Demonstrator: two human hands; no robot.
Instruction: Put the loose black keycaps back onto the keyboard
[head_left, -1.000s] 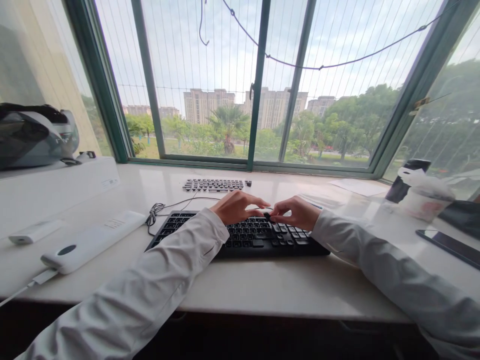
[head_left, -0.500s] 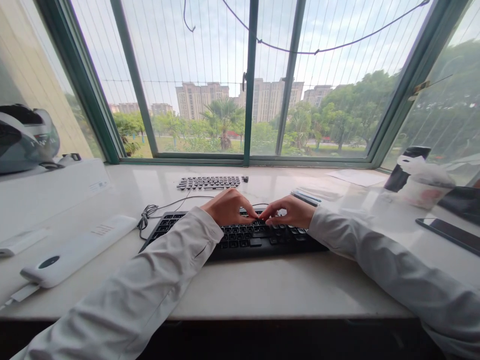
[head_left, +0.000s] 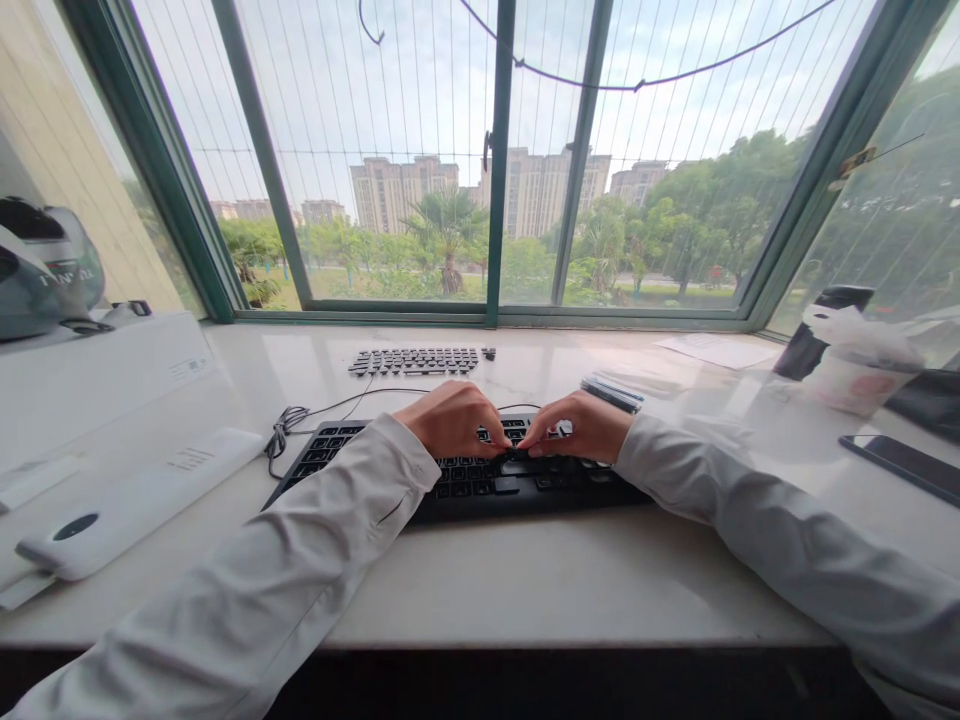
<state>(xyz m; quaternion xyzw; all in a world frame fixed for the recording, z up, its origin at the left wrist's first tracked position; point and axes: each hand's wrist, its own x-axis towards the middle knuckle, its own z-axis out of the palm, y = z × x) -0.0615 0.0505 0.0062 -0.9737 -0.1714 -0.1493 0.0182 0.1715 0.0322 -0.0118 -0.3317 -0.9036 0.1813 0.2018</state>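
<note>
A black keyboard lies on the pale tabletop below both hands. Many of its key positions show light-edged square sockets. My left hand is closed in a pinch, its fingertips low over the right-of-middle part of the keys. Facing it, my right hand also pinches, thumb and index finger at nearly the same spot. Whatever lies between the fingertips is dark and too small to make out. Behind the keyboard, loose black keycaps are laid out in rows, with a small dark cluster at their right end.
Left of the keyboard are its coiled cable, a long white device and a helmet on a white box. Pens lie behind my right hand. A phone and a bagged cup stand right. Windows rise behind.
Both hands have come slightly nearer along the keyboard, from an upper row to a lower one, still pinched together. The view has shifted a little.
</note>
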